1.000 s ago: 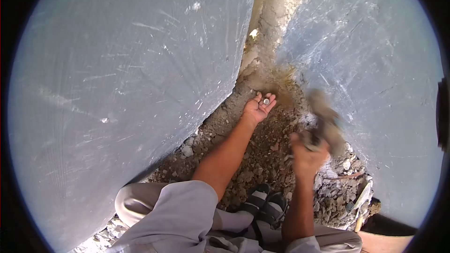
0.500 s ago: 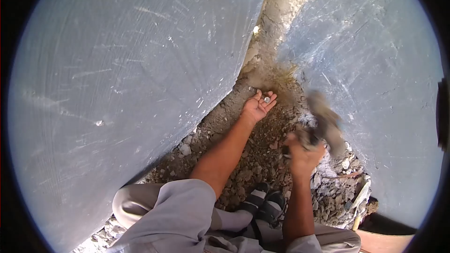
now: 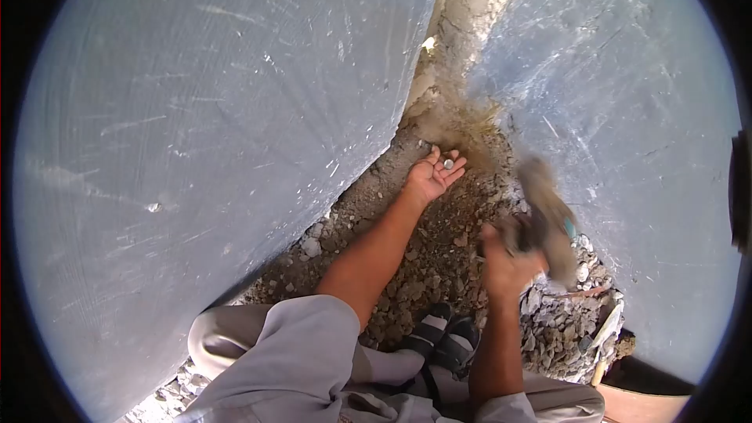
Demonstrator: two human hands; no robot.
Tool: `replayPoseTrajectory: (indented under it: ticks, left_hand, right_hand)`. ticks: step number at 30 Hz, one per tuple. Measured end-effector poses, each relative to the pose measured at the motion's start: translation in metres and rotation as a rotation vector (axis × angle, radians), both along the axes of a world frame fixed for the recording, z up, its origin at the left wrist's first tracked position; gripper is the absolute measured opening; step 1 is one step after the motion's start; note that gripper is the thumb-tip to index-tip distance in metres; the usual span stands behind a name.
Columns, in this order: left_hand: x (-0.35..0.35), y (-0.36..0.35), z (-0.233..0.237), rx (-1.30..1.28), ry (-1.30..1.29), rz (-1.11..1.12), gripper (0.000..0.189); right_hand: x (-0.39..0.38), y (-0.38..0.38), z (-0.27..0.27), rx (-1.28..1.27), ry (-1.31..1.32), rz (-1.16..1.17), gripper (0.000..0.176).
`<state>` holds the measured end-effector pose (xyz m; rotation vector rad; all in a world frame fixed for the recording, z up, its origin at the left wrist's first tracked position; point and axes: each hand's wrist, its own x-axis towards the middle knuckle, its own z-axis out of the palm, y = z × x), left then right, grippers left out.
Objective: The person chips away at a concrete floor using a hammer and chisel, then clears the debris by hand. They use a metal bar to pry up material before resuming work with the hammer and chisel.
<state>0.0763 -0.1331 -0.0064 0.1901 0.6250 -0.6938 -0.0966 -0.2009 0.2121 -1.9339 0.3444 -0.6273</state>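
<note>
hammer [image 3: 548, 223] in right grip [image 3: 505, 265], chisel [image 3: 448, 163] in left grip [image 3: 432, 178]

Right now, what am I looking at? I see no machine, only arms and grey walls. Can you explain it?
There is no machine here. A person wears one camera on the head, and it looks down at their own two hands. The person crouches in a gap between two big grey stones, the left block and the right block. The ground between them is dirt and rubble. The left hand holds a small metal piece low in the gap; I cannot tell what it is. The right hand grips a hammer, which is blurred. The person's sandals show below.
</note>
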Motion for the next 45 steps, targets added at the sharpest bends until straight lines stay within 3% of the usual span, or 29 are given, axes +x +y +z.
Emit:
replayPoseTrajectory:
  ticks: [3, 4, 6, 8, 9, 11, 13, 14, 15, 16, 17, 18, 19, 21, 22, 28, 30, 32, 34, 37, 38, 39, 41, 43, 44, 45]
  left_hand:
    - [0.004, 0.005, -0.002, -0.016, -0.029, -0.056, 0.031]
    - [0.004, 0.006, -0.011, -0.03, -0.037, -0.079, 0.029]
    - [-0.005, 0.0, -0.027, 0.014, -0.052, -0.123, 0.029]
    - [0.012, -0.001, -0.034, 0.149, -0.107, -0.143, 0.034]
    - [-0.005, 0.0, -0.033, 0.138, -0.062, -0.136, 0.035]
    - [0.005, 0.001, -0.01, 0.113, -0.043, -0.12, 0.037]
    - [0.003, 0.004, -0.012, 0.03, -0.082, -0.15, 0.041]
    - [-0.001, 0.008, -0.014, -0.006, -0.095, -0.164, 0.043]
    - [-0.002, 0.011, -0.01, 0.023, -0.078, -0.179, 0.045]
    - [-0.002, 0.012, -0.005, 0.05, -0.064, -0.194, 0.047]
    - [0.0, 0.013, 0.001, 0.074, -0.053, -0.209, 0.049]
    - [0.001, 0.013, 0.004, 0.11, -0.045, -0.221, 0.055]
    - [0.002, 0.013, 0.005, 0.146, -0.046, -0.214, 0.059]
    - [-0.001, 0.009, -0.001, 0.214, -0.048, -0.215, 0.066]
    - [-0.003, 0.007, -0.005, 0.239, -0.058, -0.227, 0.075]
    - [-0.004, 0.018, -0.015, 0.181, -0.057, -0.352, 0.085]
    - [-0.005, 0.021, -0.013, 0.204, -0.077, -0.368, 0.081]
    - [-0.002, 0.019, -0.011, 0.239, -0.057, -0.37, 0.078]
    - [-0.003, 0.013, -0.013, 0.29, 0.01, -0.368, 0.074]
    - [-0.005, 0.016, -0.026, 0.242, -0.128, -0.394, 0.094]
    - [-0.011, 0.015, -0.026, 0.247, -0.104, -0.4, 0.087]
    - [-0.005, 0.016, -0.022, 0.254, -0.094, -0.401, 0.08]
    - [-0.003, 0.019, -0.021, 0.274, -0.073, -0.392, 0.074]
    - [-0.005, 0.018, -0.025, 0.299, -0.069, -0.395, 0.075]
    - [-0.004, 0.02, -0.026, 0.304, -0.081, -0.401, 0.075]
    - [-0.003, 0.021, -0.025, 0.305, -0.096, -0.406, 0.075]
  right_hand:
    - [-0.001, -0.024, -0.047, -0.243, -0.007, 0.04, 0.014]
    - [0.013, -0.03, -0.085, -0.329, 0.002, 0.115, 0.016]
    - [0.013, -0.035, -0.12, -0.216, 0.183, 0.161, 0.018]
    - [0.027, -0.025, -0.132, 0.197, 0.473, 0.12, 0.017]
    - [0.012, -0.023, -0.122, 0.221, 0.464, 0.118, 0.016]
    - [0.013, -0.02, -0.076, 0.256, 0.377, 0.117, 0.015]
    - [0.004, -0.003, -0.001, 0.099, 0.223, 0.067, 0.012]
    - [0.002, -0.002, -0.001, 0.328, 0.023, 0.038, 0.008]
    - [0.002, -0.005, -0.005, 0.33, -0.138, 0.017, 0.007]
    - [0.001, -0.008, -0.009, 0.321, -0.297, 0.003, 0.005]
    - [0.003, -0.015, -0.018, 0.085, -0.411, 0.004, 0.006]
    - [0.011, -0.027, -0.041, -0.284, -0.339, 0.061, 0.011]
    - [0.017, -0.029, -0.073, -0.348, 0.02, 0.16, 0.014]
    - [0.015, -0.036, -0.122, -0.226, 0.543, 0.229, 0.019]
    - [0.03, -0.03, -0.122, -0.042, 0.667, 0.216, 0.02]
    - [-0.005, 0.008, -0.004, 0.194, 0.071, 0.081, 0.013]
    - [-0.005, 0.004, -0.014, -0.034, -0.006, 0.08, 0.013]
    - [0.006, -0.021, -0.081, -0.519, 0.016, 0.119, 0.014]
    - [0.026, -0.036, -0.149, -0.224, 0.578, 0.137, 0.019]
    - [0.024, -0.023, -0.132, -0.017, 0.422, 0.106, 0.022]
    - [0.023, -0.008, -0.076, -0.031, 0.478, 0.085, 0.017]
    - [0.019, -0.006, -0.053, -0.001, 0.391, 0.085, 0.014]
    - [0.009, 0.002, -0.029, 0.07, 0.235, 0.104, 0.01]
    - [0.002, 0.015, -0.011, 0.061, 0.061, -0.058, 0.006]
    - [0.0, 0.001, -0.02, -0.175, -0.051, 0.066, 0.006]
    - [0.001, -0.009, -0.074, -0.406, 0.005, 0.009, 0.008]
